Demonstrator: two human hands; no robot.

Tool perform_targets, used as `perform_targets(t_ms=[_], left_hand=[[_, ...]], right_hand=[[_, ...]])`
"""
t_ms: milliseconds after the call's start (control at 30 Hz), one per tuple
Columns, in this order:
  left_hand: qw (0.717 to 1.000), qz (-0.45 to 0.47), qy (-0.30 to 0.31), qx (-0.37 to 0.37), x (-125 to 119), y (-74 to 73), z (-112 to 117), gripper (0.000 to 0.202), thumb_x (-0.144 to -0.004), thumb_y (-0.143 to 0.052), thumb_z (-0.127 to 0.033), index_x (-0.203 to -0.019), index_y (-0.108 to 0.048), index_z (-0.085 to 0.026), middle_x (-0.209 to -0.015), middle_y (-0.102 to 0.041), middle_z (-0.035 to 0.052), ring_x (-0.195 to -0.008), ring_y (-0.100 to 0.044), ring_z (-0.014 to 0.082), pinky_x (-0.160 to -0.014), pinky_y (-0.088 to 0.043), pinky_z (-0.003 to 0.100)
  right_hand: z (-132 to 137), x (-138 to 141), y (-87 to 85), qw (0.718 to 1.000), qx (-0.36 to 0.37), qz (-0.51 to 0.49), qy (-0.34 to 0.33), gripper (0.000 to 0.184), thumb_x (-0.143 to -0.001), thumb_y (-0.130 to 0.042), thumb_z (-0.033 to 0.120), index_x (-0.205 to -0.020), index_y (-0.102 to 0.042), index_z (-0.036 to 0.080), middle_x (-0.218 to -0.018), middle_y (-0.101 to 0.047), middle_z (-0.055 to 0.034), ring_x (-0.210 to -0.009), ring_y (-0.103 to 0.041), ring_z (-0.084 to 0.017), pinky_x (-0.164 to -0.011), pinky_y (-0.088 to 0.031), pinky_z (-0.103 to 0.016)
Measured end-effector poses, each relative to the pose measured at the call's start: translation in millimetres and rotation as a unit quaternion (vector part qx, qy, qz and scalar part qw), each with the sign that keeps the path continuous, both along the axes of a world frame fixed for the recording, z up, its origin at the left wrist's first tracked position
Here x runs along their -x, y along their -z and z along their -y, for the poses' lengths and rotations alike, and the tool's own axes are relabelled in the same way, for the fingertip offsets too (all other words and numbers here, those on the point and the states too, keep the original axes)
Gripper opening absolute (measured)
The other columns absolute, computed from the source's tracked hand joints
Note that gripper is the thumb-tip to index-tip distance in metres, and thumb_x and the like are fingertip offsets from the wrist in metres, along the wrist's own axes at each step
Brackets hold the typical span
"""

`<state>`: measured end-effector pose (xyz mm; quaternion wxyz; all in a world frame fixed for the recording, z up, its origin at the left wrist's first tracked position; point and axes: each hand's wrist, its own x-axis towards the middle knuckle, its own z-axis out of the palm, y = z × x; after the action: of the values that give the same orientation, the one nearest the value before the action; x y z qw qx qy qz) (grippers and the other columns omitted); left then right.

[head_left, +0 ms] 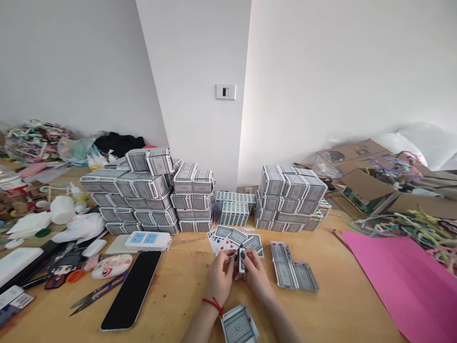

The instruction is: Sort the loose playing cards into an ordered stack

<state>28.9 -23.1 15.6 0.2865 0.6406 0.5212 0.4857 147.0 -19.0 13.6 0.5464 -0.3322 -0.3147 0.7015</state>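
Both my hands meet at the middle of the table around a narrow white playing-card box (242, 265), seen edge-on. My left hand (218, 275), with a red cord at its wrist, closes its fingers on the box's left side. From the other side my right hand (257, 275) grips it, a dark-nailed thumb on the near edge. What the fingertips cover is hidden. Just beyond them, loose playing cards (228, 237) lie spread, some face up. A card stack (239, 325) rests near the front edge by my left forearm. Right of my hands sits a joined piece of card-backed panels (293, 269).
Tall stacks of card-backed blocks stand at the left (135, 190) and right (291, 197), with green-edged card boxes (233, 213) between them. A phone (132, 290), thread snips (98, 293) and a power strip (148, 240) lie left. Pink paper (403, 281) covers the right.
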Motion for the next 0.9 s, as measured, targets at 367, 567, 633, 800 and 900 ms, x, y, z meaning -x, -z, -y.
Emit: perform_targets(t_ms=[367, 567, 633, 800, 900], left_hand=[[0.997, -0.023, 0.066, -0.035, 2, -11.1, 0, 0.011, -0.066, -0.045, -0.008, -0.066, -0.044, -0.019, -0.107, -0.053, 0.0067, -0.105, -0.046, 0.0203, -0.087, -0.038, 0.038], [0.993, -0.024, 0.112, -0.027, 3, -21.5, 5, 0.020, -0.059, -0.045, -0.001, -0.065, -0.038, -0.020, -0.109, -0.047, 0.0080, -0.109, -0.041, 0.0221, -0.090, -0.035, 0.040], [0.992, -0.029, 0.116, -0.026, 2, -23.0, 6, 0.021, -0.058, -0.045, -0.001, -0.067, -0.040, -0.020, -0.110, -0.046, 0.0084, -0.109, -0.041, 0.0227, -0.090, -0.035, 0.040], [0.991, -0.051, 0.116, -0.045, 1, -22.1, 6, 0.019, -0.059, -0.048, -0.003, -0.067, -0.044, -0.020, -0.111, -0.048, 0.0073, -0.108, -0.042, 0.0216, -0.090, -0.037, 0.038], [0.991, -0.053, 0.114, -0.048, 2, -17.4, 5, 0.017, -0.062, -0.049, -0.004, -0.068, -0.045, -0.020, -0.110, -0.049, 0.0062, -0.108, -0.043, 0.0207, -0.090, -0.037, 0.038]], right_hand=[[-1, 0, -2.6, 0.998, -0.013, 0.058, 0.000, 0.038, -0.067, -0.059, 0.043, -0.097, -0.059, 0.019, -0.096, -0.061, -0.0051, -0.086, -0.055, -0.022, -0.066, -0.046, -0.029], [-4, -4, -2.7, 0.988, -0.053, 0.141, 0.039, 0.038, -0.064, -0.060, 0.045, -0.090, -0.064, 0.018, -0.094, -0.064, -0.0046, -0.097, -0.050, -0.024, -0.079, -0.041, -0.033], [-4, -6, -3.8, 0.985, -0.064, 0.156, 0.045, 0.039, -0.063, -0.061, 0.046, -0.090, -0.065, 0.017, -0.092, -0.064, -0.0041, -0.096, -0.051, -0.025, -0.079, -0.041, -0.033], [-5, -7, -2.6, 0.982, -0.059, 0.168, 0.056, 0.042, -0.062, -0.061, 0.047, -0.091, -0.065, 0.017, -0.091, -0.065, -0.0035, -0.093, -0.053, -0.026, -0.077, -0.043, -0.032], [-6, -8, -2.0, 0.982, -0.060, 0.173, 0.055, 0.040, -0.065, -0.060, 0.045, -0.092, -0.064, 0.017, -0.096, -0.064, -0.0051, -0.097, -0.051, -0.025, -0.082, -0.040, -0.033]])
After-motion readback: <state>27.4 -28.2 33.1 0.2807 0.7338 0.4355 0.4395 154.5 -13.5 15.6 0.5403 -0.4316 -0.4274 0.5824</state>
